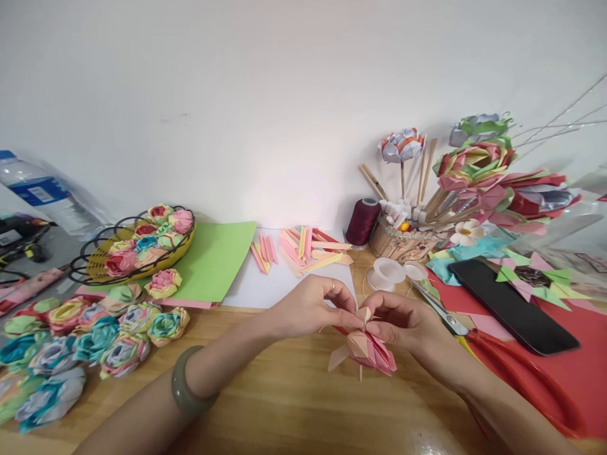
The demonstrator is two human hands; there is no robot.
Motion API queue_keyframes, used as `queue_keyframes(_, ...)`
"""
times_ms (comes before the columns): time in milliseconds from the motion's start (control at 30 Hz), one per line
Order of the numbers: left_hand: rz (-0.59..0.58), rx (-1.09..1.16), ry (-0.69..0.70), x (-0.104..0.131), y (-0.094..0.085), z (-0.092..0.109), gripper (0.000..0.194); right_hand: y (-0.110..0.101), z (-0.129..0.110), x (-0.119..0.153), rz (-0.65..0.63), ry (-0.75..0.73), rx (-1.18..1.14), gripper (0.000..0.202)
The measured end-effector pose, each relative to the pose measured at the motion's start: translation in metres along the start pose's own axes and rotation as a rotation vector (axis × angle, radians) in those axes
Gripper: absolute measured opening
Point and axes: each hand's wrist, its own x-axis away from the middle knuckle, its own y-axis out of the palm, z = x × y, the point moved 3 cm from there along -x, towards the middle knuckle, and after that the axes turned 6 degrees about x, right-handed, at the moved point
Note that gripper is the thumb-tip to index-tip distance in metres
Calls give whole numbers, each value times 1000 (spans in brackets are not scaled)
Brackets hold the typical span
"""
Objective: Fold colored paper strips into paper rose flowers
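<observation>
A pink and peach folded-paper flower [372, 354] hangs between my hands, over the wooden table [284, 392]. From the left, my left hand [315, 306] pinches a peach paper tip at the top of the flower between thumb and fingers. My right hand [401, 319] is closed on the same piece from the right, its thumb close to the left one. Loose paper strips stick out below and left of the flower. Behind my hands, folded pink and yellow strips [303, 246] lie on white paper [241, 292].
Finished paper flowers [97, 338] and a yellow basket [183, 249] of more stand left, by a green sheet [227, 253]. Right are red-handled scissors [521, 363], a black phone [516, 309], clear spools [386, 273], maroon thread [363, 221] and a wooden pot [401, 243] with flowers.
</observation>
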Motion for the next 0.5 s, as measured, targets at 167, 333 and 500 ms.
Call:
queue_keyframes(167,21,59,-1,-1,1,-2,17,0,-1,0,20,12,17,24)
queue_keyframes(333,7,229,-130,0,4,-5,16,0,1,0,8,29,-38,23)
queue_keyframes(500,1,249,-180,1,5,-7,16,0,-1,0,-34,29,-26,20)
